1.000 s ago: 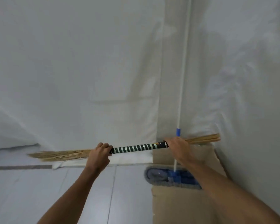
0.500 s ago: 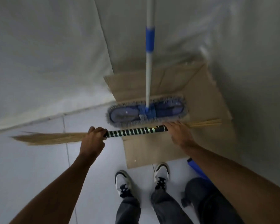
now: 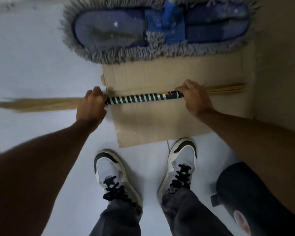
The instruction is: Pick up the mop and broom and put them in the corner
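straw broom with black-and-silver striped handle (image 3: 143, 98) lies crosswise, parallel to the blue flat mop head (image 3: 160, 28) beyond; left hand (image 3: 91, 106) and right hand (image 3: 195, 97) fingers both clamped on it.

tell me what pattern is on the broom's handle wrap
Black and pale, shiny stripes ringing the broom handle, seen best in the head view between the two hands.

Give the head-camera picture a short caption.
Both hands, left and right, hold a striped broom level above cardboard.
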{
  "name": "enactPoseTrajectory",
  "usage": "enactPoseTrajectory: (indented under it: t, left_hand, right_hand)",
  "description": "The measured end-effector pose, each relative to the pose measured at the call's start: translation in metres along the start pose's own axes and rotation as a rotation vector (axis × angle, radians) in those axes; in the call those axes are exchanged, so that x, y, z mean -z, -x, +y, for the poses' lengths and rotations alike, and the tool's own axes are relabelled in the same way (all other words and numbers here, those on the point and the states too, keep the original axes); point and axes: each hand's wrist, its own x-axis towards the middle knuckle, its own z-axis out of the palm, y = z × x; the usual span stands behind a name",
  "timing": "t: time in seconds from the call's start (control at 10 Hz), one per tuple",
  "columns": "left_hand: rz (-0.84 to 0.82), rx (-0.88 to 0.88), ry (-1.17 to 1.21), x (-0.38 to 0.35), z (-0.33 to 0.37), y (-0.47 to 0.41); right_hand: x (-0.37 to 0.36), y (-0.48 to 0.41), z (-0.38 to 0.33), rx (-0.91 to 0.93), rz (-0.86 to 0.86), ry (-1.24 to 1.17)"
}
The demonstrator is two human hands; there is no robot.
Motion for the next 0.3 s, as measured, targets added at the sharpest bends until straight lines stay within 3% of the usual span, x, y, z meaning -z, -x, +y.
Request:
enactPoseTrajectory:
  t: [0.2,0.3]
  left_hand:
    - [0.031,-0.006,0.046,-0.009,-0.003,-0.001]
    - [-0.021,0.018,0.086,0.016,-0.002,0.007]
  right_hand:
    - [-0.013,0.005,0.0,0.001,0.055,0.029]
    - [0.019,0.015,-0.009,-0.072,0.015,-0.041]
